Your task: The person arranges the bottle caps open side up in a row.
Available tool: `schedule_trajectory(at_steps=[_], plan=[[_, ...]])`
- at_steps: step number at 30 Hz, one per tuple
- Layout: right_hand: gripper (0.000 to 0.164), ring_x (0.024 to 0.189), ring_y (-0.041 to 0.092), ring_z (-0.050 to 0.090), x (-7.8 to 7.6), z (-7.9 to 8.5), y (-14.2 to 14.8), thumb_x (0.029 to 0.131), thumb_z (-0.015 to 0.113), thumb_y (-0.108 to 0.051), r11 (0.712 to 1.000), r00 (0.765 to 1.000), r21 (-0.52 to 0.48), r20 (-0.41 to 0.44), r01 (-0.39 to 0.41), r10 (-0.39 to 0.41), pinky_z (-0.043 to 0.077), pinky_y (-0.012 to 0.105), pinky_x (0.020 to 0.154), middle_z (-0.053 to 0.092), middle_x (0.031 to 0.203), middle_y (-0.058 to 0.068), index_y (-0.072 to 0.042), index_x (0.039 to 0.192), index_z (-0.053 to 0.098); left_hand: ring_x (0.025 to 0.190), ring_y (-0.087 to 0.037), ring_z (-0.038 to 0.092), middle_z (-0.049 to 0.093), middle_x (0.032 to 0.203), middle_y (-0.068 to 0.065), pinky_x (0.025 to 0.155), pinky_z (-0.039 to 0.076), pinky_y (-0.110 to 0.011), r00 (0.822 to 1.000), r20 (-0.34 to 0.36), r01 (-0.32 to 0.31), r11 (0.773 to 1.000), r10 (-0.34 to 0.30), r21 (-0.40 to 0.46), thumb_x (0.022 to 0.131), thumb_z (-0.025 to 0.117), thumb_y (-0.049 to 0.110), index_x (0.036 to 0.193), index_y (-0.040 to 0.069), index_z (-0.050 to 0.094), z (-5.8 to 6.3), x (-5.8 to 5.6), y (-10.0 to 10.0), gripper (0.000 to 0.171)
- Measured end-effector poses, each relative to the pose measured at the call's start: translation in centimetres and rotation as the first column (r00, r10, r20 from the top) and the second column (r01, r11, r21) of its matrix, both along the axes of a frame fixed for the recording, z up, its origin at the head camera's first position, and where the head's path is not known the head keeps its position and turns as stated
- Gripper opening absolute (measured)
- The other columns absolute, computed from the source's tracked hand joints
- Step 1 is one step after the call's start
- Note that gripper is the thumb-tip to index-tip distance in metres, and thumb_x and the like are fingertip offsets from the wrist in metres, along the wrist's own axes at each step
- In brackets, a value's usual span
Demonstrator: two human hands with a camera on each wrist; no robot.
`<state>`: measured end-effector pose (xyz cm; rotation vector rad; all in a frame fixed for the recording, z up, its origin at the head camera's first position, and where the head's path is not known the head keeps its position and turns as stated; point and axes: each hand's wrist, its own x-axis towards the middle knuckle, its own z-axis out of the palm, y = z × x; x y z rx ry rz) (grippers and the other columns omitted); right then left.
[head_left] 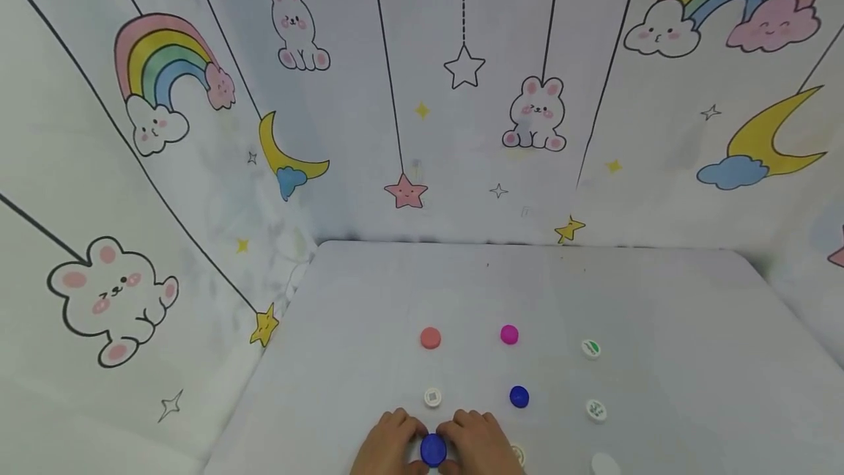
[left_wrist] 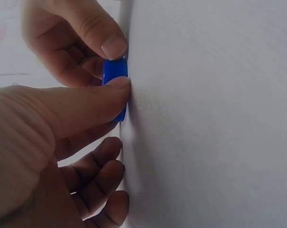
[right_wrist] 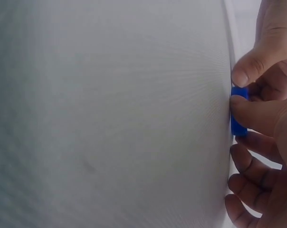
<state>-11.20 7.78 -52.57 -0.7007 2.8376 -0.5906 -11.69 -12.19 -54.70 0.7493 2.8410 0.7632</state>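
Observation:
A blue bottle cap (head_left: 433, 451) lies flat, top side up, on the white table near the bottom of the head view. From its left side my left hand (head_left: 389, 447) pinches it between thumb and forefinger. My right hand (head_left: 483, 448) grips the same cap from the right. In the left wrist view the ridged side of the blue cap (left_wrist: 114, 70) shows between the two thumbs. The right wrist view shows the cap (right_wrist: 238, 124) down at the table surface, partly covered by a thumb. The remaining fingers of both hands curl loosely beside it.
Beyond the hands sit a white cap (head_left: 432, 397), another blue cap (head_left: 519, 396), a coral cap (head_left: 431, 338) and a magenta cap (head_left: 509, 334). Several pale caps stand to the right, one green-marked (head_left: 590, 348). My right hand partly hides another cap (head_left: 519, 454). Patterned cloth walls enclose the table.

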Motion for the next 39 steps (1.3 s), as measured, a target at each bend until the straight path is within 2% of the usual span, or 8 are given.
schedule_trajectory(at_steps=[6,10,15,18,26,31,35,39], plan=[[0.031,0.072,0.004,0.045,-0.3,-0.3,0.2,0.078,0.081,-0.033,0.999,0.999,-0.045,0.041,0.008,-0.007,0.044,0.03,0.071,0.057,0.083,-0.014,-0.018,0.103,0.071,0.078,-0.001,0.04,0.048,0.088,0.014,0.069,0.042,-0.023,1.0,0.022,0.017,0.999,-0.017,0.027,0.07,0.084,0.015,0.1,0.017,0.064,0.2,-0.2,0.2,0.036],[0.032,0.073,0.004,0.049,-0.1,-0.1,0.2,0.077,0.081,-0.032,0.997,1.0,-0.079,-0.001,0.016,-0.016,0.046,0.029,0.069,0.061,0.083,-0.012,-0.015,0.102,0.072,0.082,0.0,0.044,0.053,0.092,0.015,0.073,0.045,-0.024,0.999,0.047,0.011,0.996,-0.015,0.091,0.074,0.081,0.013,0.105,0.015,0.063,-0.2,-0.1,0.0,0.036],[0.036,0.074,0.002,0.053,0.5,1.0,0.1,0.08,0.079,-0.03,0.991,0.999,-0.129,-0.016,0.04,-0.043,0.05,0.027,0.072,0.063,0.086,-0.011,-0.012,0.11,0.072,0.085,0.0,0.049,0.058,0.096,0.014,0.074,0.047,-0.023,0.999,-0.039,-0.007,0.991,0.013,0.131,0.078,0.08,0.015,0.111,0.013,0.065,-0.4,0.1,-0.2,0.036],[0.035,0.074,-0.001,0.051,0.7,1.5,0.2,0.083,0.077,-0.027,0.98,0.998,-0.188,0.018,0.069,-0.067,0.051,0.025,0.072,0.06,0.087,-0.014,-0.013,0.115,0.07,0.085,0.0,0.053,0.061,0.097,0.012,0.074,0.048,-0.023,0.999,-0.039,-0.013,0.989,0.019,0.148,0.08,0.079,0.017,0.114,0.009,0.068,0.2,0.2,-0.2,0.037],[0.022,0.07,-0.005,0.046,1.2,1.6,0.1,0.089,0.072,-0.02,0.955,0.997,-0.291,-0.013,0.065,-0.072,0.046,0.019,0.065,0.059,0.087,-0.017,-0.015,0.11,0.07,0.079,0.003,0.057,0.068,0.094,0.009,0.069,0.05,-0.022,0.988,0.142,-0.091,0.96,0.055,0.266,0.09,0.07,0.022,0.116,0.002,0.07,2.3,0.6,-0.3,0.032],[0.033,0.072,-0.004,0.049,1.2,1.5,0.2,0.089,0.071,-0.023,0.95,0.996,-0.3,0.057,0.089,-0.075,0.049,0.02,0.069,0.06,0.088,-0.018,-0.014,0.121,0.066,0.092,-0.006,0.066,0.074,0.1,-0.001,0.076,0.054,-0.027,0.978,0.194,-0.145,0.924,0.078,0.355,0.095,0.064,0.027,0.109,0.002,0.073,2.4,0.6,-0.2,0.03],[0.044,0.074,-0.003,0.051,1.3,1.4,0.2,0.087,0.074,-0.021,0.949,0.997,-0.31,0.064,0.057,-0.039,0.049,0.019,0.07,0.06,0.09,-0.018,-0.017,0.129,0.062,0.074,-0.001,0.063,0.073,0.084,0.006,0.065,0.051,-0.023,0.955,0.271,-0.221,0.896,0.119,0.386,0.095,0.063,0.03,0.102,0.005,0.076,1.6,0.4,-0.3,0.028],[0.044,0.074,-0.004,0.051,1.3,0.9,0.2,0.086,0.075,-0.021,0.952,0.999,-0.306,0.043,0.027,-0.014,0.047,0.018,0.068,0.06,0.09,-0.018,-0.021,0.128,0.062,0.056,-0.004,0.054,0.064,0.068,0.009,0.052,0.044,-0.022,0.915,0.376,-0.301,0.872,0.15,0.386,0.096,0.062,0.031,0.099,0.008,0.076,1.4,0.3,-0.3,0.028]])
